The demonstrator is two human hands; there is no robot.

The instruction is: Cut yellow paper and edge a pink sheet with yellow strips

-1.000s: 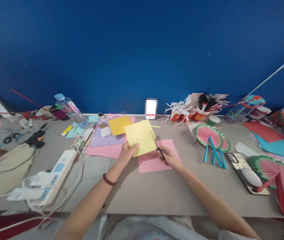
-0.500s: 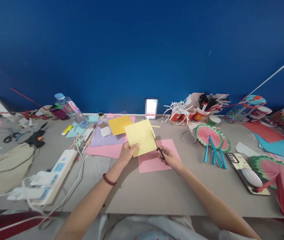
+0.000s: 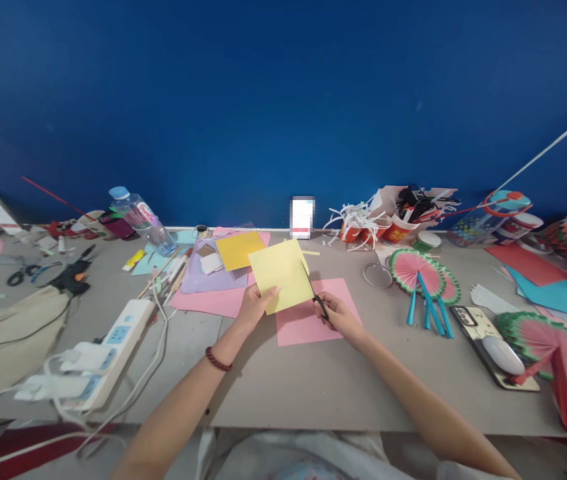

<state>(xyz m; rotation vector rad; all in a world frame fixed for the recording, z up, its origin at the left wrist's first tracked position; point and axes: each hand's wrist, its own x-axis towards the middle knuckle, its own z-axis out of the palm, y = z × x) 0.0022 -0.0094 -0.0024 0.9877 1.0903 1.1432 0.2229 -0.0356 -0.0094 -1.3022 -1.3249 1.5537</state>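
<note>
A sheet of pale yellow paper (image 3: 280, 277) is held up above the table, tilted, by my left hand (image 3: 256, 305), thumb on top at its lower left corner. My right hand (image 3: 337, 313) is closed around the handles of black scissors (image 3: 321, 306). Their blades lie along the sheet's right edge, where a narrow strip (image 3: 305, 265) is partly separated from it. Below the scissors and the sheet, a pink paper (image 3: 296, 329) lies flat on the table.
Left of my hands are a white power strip (image 3: 118, 353) with cables, a plastic bottle (image 3: 143, 217) and stacked coloured papers (image 3: 208, 283). To the right are paper fans (image 3: 416, 270), a phone (image 3: 483, 347) with a mouse (image 3: 503, 354) on it, and cups (image 3: 397, 230) along the blue wall (image 3: 283, 100).
Almost nothing differs. The yellow sheet has shifted very slightly; both hands and the scissors keep their places.
</note>
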